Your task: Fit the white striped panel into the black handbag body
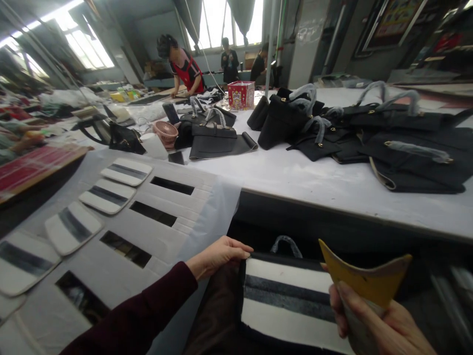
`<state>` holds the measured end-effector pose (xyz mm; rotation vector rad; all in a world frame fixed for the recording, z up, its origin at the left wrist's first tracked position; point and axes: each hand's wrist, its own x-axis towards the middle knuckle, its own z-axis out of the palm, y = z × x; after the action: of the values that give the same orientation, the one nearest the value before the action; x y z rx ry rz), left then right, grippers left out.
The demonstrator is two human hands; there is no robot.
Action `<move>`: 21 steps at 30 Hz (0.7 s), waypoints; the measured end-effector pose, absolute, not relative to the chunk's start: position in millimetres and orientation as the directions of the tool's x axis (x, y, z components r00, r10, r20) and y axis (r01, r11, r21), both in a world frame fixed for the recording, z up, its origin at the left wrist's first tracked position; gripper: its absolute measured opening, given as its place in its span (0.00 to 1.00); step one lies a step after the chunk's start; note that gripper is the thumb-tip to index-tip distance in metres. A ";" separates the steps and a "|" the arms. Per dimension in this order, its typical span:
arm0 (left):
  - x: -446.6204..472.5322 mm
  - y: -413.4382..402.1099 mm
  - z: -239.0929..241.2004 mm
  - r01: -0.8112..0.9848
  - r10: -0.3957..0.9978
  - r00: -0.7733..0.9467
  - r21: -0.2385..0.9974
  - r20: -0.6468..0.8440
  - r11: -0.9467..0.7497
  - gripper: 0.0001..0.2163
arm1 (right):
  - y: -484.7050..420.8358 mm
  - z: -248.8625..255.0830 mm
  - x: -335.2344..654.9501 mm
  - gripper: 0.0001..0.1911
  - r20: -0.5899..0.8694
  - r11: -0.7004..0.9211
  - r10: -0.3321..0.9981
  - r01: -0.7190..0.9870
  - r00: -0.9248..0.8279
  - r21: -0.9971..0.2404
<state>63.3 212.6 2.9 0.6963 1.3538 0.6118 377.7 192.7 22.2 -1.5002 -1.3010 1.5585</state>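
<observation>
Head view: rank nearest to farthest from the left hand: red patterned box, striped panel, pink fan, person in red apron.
From the left hand:
1. Striped panel: touching, to its right.
2. Pink fan: ahead, to the left.
3. Red patterned box: farther back, slightly right.
4. Person in red apron: beyond the box, leftward.

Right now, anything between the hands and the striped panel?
Nothing visible by the left hand: it grips the striped panel by its upper left corner. A yellow tool fills the right hand, overlapping the panel's right end in view.
</observation>
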 end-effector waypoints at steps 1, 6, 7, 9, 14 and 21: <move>62.8 213.9 3.4 0.005 0.745 0.135 0.752 -0.653 0.659 0.16 | 192.5 26.9 376.6 0.30 -0.360 -0.329 0.917 0.185 -0.169 -0.926; 66.7 217.8 2.1 0.121 0.735 0.131 0.747 -0.665 0.654 0.17 | 195.3 36.3 395.6 0.25 -0.331 -0.327 0.942 0.080 -0.054 -0.942; 68.2 218.4 1.2 0.157 0.738 0.120 0.747 -0.664 0.646 0.18 | 197.0 37.0 402.6 0.23 -0.327 -0.326 0.945 0.032 -0.019 -0.945; 71.8 219.7 -0.1 0.202 0.743 0.106 0.746 -0.661 0.635 0.20 | 201.4 38.6 416.9 0.23 -0.318 -0.312 0.945 -0.078 0.078 -0.947; 80.4 217.8 -0.7 0.277 0.779 0.093 0.767 -0.620 0.578 0.23 | 218.8 44.3 444.4 0.22 -0.239 -0.191 0.939 -0.203 0.249 -0.960; 77.9 196.5 -36.9 0.273 0.856 0.087 0.838 -0.510 0.472 0.24 | 254.5 52.3 456.6 0.14 -0.146 -0.063 0.969 -0.373 0.200 -0.926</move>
<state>77.9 196.5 -36.9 1.0486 1.4652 0.5817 456.6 254.5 52.3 -1.1035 -0.7201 1.2712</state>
